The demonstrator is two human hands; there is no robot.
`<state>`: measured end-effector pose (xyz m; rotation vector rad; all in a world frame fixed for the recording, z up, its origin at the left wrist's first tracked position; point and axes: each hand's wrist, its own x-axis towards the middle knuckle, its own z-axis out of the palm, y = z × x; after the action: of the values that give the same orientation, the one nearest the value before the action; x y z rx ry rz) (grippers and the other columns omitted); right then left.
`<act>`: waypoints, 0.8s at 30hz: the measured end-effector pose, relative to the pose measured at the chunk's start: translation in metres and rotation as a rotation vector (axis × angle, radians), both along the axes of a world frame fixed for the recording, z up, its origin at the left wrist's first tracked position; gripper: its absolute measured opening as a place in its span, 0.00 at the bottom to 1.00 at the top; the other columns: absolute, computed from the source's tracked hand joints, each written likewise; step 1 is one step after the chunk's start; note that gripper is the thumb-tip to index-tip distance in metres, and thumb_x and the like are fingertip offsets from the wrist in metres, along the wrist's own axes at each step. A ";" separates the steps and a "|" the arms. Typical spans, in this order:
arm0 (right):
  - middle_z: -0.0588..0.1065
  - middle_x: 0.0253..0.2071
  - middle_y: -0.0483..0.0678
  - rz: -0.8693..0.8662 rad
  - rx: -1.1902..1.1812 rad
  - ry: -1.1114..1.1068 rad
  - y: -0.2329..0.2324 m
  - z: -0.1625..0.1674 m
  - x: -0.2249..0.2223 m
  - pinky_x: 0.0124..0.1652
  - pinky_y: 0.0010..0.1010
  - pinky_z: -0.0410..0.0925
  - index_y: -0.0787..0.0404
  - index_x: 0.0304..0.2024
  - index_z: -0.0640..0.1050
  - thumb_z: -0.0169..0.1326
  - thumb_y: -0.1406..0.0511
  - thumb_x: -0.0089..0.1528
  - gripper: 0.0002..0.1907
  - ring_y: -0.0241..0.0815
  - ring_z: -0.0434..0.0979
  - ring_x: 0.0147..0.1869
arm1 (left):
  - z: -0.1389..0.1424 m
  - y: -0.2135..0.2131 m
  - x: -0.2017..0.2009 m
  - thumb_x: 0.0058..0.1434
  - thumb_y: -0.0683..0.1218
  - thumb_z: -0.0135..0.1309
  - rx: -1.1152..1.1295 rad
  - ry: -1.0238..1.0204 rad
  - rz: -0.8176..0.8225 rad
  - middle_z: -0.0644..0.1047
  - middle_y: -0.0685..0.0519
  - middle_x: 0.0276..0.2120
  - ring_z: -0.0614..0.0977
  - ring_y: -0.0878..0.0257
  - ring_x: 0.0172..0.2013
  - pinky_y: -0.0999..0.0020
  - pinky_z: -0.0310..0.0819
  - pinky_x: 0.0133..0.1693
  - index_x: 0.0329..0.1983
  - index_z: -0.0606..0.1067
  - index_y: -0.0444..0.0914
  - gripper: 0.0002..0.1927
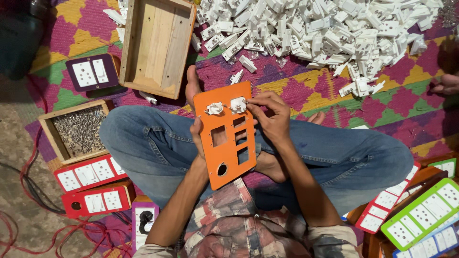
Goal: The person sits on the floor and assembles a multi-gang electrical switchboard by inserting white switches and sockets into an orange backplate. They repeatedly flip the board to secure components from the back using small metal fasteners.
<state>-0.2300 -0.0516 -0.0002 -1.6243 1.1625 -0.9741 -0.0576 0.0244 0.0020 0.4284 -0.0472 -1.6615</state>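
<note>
I sit cross-legged in blue jeans and hold an orange panel plate (224, 157) with several cutouts over my lap. My left hand (197, 131) grips the plate from behind at its left edge. Two white socket parts sit in the plate's top openings, one on the left (214, 109) and one on the right (237, 105). My right hand (269, 114) pinches the right-hand white part with its fingertips.
A big heap of white switch and socket parts (325, 33) lies ahead on the patterned mat. An empty wooden tray (158, 43) and a wooden box of screws (79, 130) are to the left. Finished red (91, 174), purple and green boards (423, 215) lie around. Another person's hand (447, 85) shows at the right edge.
</note>
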 end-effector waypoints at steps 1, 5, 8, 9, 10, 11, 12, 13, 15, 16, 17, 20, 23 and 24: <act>0.79 0.41 0.47 -0.004 -0.012 -0.004 0.001 0.000 0.001 0.42 0.25 0.71 0.63 0.44 0.84 0.65 0.71 0.62 0.08 0.37 0.79 0.45 | -0.002 0.001 0.000 0.56 0.71 0.54 -0.010 0.013 0.000 0.64 0.40 0.70 0.71 0.45 0.66 0.43 0.70 0.65 0.78 0.54 0.40 0.54; 0.78 0.41 0.47 -0.016 -0.044 -0.011 0.004 -0.001 0.002 0.43 0.25 0.71 0.64 0.44 0.84 0.65 0.71 0.62 0.08 0.37 0.78 0.46 | -0.012 0.005 0.000 0.58 0.72 0.54 -0.053 0.081 0.005 0.63 0.39 0.72 0.70 0.44 0.68 0.43 0.69 0.66 0.80 0.53 0.40 0.55; 0.76 0.41 0.47 -0.016 -0.060 -0.014 0.005 -0.003 0.002 0.43 0.25 0.70 0.64 0.45 0.84 0.66 0.71 0.62 0.08 0.37 0.77 0.46 | -0.018 0.009 0.001 0.58 0.73 0.53 -0.081 0.178 -0.034 0.60 0.41 0.74 0.67 0.43 0.70 0.37 0.67 0.65 0.81 0.52 0.44 0.55; 0.76 0.41 0.47 -0.017 -0.067 -0.015 0.005 -0.004 0.002 0.43 0.25 0.69 0.64 0.45 0.84 0.66 0.71 0.62 0.08 0.36 0.76 0.45 | -0.019 0.010 0.002 0.58 0.73 0.53 -0.091 0.218 -0.057 0.59 0.42 0.75 0.66 0.43 0.70 0.35 0.66 0.63 0.82 0.51 0.46 0.54; 0.75 0.41 0.46 -0.017 -0.064 -0.031 0.004 -0.004 0.002 0.43 0.25 0.69 0.64 0.45 0.84 0.66 0.71 0.62 0.09 0.36 0.76 0.45 | -0.021 0.011 0.002 0.58 0.74 0.53 -0.076 0.230 -0.059 0.58 0.42 0.75 0.65 0.42 0.71 0.34 0.65 0.63 0.82 0.50 0.47 0.55; 0.75 0.41 0.46 -0.017 -0.061 -0.047 0.004 -0.005 0.002 0.42 0.25 0.68 0.64 0.45 0.84 0.66 0.71 0.62 0.09 0.36 0.75 0.45 | -0.022 0.012 0.002 0.58 0.74 0.52 -0.060 0.243 -0.062 0.56 0.42 0.76 0.64 0.41 0.71 0.33 0.64 0.63 0.82 0.49 0.48 0.55; 0.74 0.41 0.46 -0.015 -0.058 -0.064 0.004 -0.006 0.003 0.42 0.25 0.68 0.64 0.45 0.84 0.66 0.71 0.62 0.09 0.35 0.74 0.45 | -0.022 0.012 0.002 0.58 0.74 0.52 -0.045 0.254 -0.063 0.55 0.42 0.76 0.62 0.40 0.72 0.31 0.62 0.64 0.82 0.48 0.49 0.55; 0.74 0.41 0.46 -0.013 -0.060 -0.079 0.004 -0.006 0.003 0.42 0.25 0.68 0.64 0.45 0.84 0.66 0.71 0.62 0.08 0.35 0.74 0.45 | -0.022 0.013 0.002 0.58 0.74 0.52 -0.056 0.269 -0.063 0.55 0.42 0.76 0.62 0.40 0.72 0.30 0.62 0.64 0.82 0.48 0.49 0.55; 0.74 0.41 0.45 -0.009 -0.063 -0.110 0.004 -0.006 0.003 0.41 0.24 0.67 0.64 0.45 0.84 0.65 0.71 0.63 0.08 0.35 0.73 0.44 | -0.021 0.013 0.002 0.58 0.74 0.52 -0.076 0.298 -0.064 0.54 0.43 0.76 0.61 0.40 0.72 0.28 0.60 0.64 0.81 0.47 0.50 0.55; 0.73 0.41 0.45 -0.007 -0.062 -0.115 0.004 -0.006 0.003 0.41 0.24 0.67 0.64 0.45 0.84 0.65 0.71 0.62 0.08 0.35 0.73 0.44 | -0.020 0.012 0.002 0.58 0.74 0.53 -0.068 0.306 -0.054 0.55 0.43 0.76 0.62 0.40 0.72 0.29 0.61 0.64 0.81 0.48 0.49 0.55; 0.73 0.41 0.45 -0.005 -0.062 -0.119 0.005 -0.006 0.003 0.41 0.24 0.67 0.64 0.45 0.84 0.65 0.71 0.62 0.08 0.34 0.72 0.44 | -0.018 0.011 0.001 0.57 0.74 0.53 -0.061 0.314 -0.044 0.56 0.42 0.75 0.62 0.40 0.71 0.29 0.62 0.64 0.81 0.48 0.49 0.55; 0.72 0.40 0.44 -0.004 -0.067 -0.131 0.006 -0.005 0.002 0.41 0.24 0.66 0.64 0.45 0.84 0.65 0.72 0.62 0.09 0.34 0.71 0.44 | -0.009 0.007 0.000 0.58 0.72 0.57 -0.072 0.248 0.015 0.59 0.43 0.75 0.65 0.41 0.71 0.31 0.63 0.66 0.83 0.49 0.47 0.56; 0.72 0.39 0.43 -0.018 -0.070 -0.146 0.006 -0.005 0.001 0.38 0.23 0.65 0.63 0.44 0.85 0.67 0.72 0.61 0.09 0.33 0.70 0.42 | 0.006 0.003 0.001 0.58 0.69 0.59 -0.090 0.287 0.034 0.63 0.43 0.73 0.69 0.40 0.69 0.31 0.68 0.64 0.84 0.46 0.47 0.57; 0.72 0.38 0.43 -0.024 -0.071 -0.152 0.006 -0.005 0.000 0.37 0.22 0.65 0.63 0.43 0.85 0.67 0.72 0.60 0.08 0.32 0.70 0.41 | 0.012 0.001 0.001 0.58 0.67 0.60 -0.095 0.325 0.031 0.65 0.42 0.73 0.70 0.40 0.69 0.31 0.70 0.63 0.84 0.45 0.47 0.58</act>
<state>-0.2296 -0.0459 -0.0056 -1.5650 1.0571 -1.1454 -0.0565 0.0257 0.0135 0.0837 0.1201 -1.6727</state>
